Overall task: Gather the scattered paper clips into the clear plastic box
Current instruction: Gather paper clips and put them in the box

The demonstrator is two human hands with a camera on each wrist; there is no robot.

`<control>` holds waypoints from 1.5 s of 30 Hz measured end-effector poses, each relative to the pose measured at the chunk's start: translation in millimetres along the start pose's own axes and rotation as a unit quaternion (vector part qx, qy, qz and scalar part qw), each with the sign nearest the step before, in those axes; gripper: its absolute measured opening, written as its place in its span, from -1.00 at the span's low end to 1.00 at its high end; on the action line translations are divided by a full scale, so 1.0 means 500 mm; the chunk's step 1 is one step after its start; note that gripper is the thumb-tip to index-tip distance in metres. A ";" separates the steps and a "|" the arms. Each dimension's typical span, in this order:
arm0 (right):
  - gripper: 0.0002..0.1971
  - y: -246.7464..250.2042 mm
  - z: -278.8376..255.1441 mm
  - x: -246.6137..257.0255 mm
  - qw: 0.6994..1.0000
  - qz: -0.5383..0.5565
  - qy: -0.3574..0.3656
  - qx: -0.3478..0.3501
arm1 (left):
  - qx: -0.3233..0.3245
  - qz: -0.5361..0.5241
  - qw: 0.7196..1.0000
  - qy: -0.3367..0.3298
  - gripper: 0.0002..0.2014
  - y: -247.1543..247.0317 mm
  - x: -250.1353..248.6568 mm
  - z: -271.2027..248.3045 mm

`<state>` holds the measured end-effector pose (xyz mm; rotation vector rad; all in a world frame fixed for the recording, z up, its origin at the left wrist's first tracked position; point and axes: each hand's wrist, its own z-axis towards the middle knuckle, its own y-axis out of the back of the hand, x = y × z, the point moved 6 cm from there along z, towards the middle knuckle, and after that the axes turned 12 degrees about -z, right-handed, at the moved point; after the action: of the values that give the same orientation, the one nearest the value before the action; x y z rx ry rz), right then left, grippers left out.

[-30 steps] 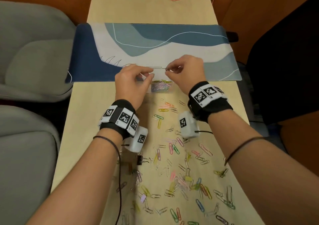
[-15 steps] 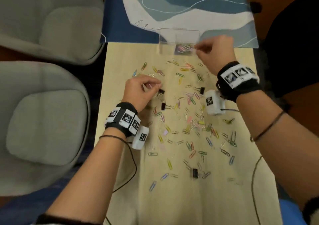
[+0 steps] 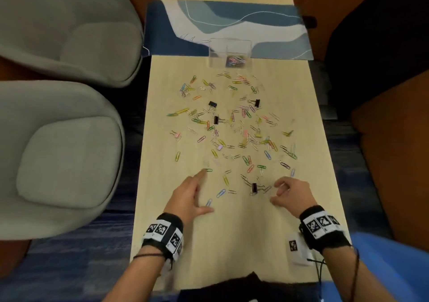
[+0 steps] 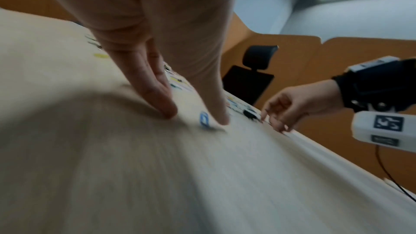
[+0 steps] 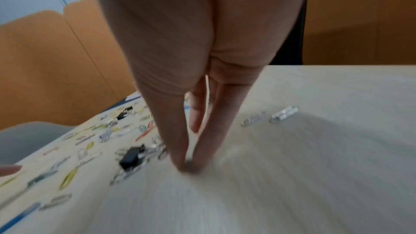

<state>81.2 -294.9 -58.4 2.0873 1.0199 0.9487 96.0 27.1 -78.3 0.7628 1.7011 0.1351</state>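
Observation:
The clear plastic box point(image 3: 229, 46) stands at the far end of the table on the edge of a blue mat, with a small heap of coloured clips point(image 3: 235, 60) inside. Many coloured paper clips point(image 3: 232, 127) lie scattered across the wood. My left hand point(image 3: 204, 191) lies flat near the front. Its index fingertip touches a green clip point(image 3: 208, 170) and its thumb is beside a blue clip point(image 3: 209, 202). In the left wrist view that hand point(image 4: 195, 116) presses down by the blue clip point(image 4: 204, 120). My right hand point(image 3: 276, 192) rests loosely curled beside a black binder clip point(image 3: 254, 188), fingertips on the wood point(image 5: 191, 164), holding nothing visible.
Black binder clips point(image 3: 212, 104) lie mixed among the paper clips. The blue and white mat point(image 3: 232, 23) covers the far table. Two grey chairs point(image 3: 58, 139) stand along the left edge. A cable point(image 3: 320, 269) hangs from my right wrist at the front right.
Both hands have drawn back from the box to the near part of the table. The left hand's fingers have straightened onto the wood. The view has pulled back.

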 end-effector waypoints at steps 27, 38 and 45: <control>-0.84 -0.038 -0.004 0.087 0.969 -0.077 0.225 -0.069 | 0.021 0.067 0.995 -0.073 -0.24 -0.175 -0.125 0.075; -0.70 -0.070 0.007 0.168 0.963 -0.108 0.235 -0.072 | -0.044 0.052 0.997 -0.039 -0.21 -0.132 -0.091 0.069; -0.76 0.054 0.027 0.050 0.976 0.041 0.094 -0.190 | -0.009 0.084 0.992 -0.094 -0.26 -0.157 -0.119 0.090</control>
<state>113.9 -290.8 -36.8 1.7553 0.7719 1.2921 109.5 -80.5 -78.8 0.8777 1.4559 0.1903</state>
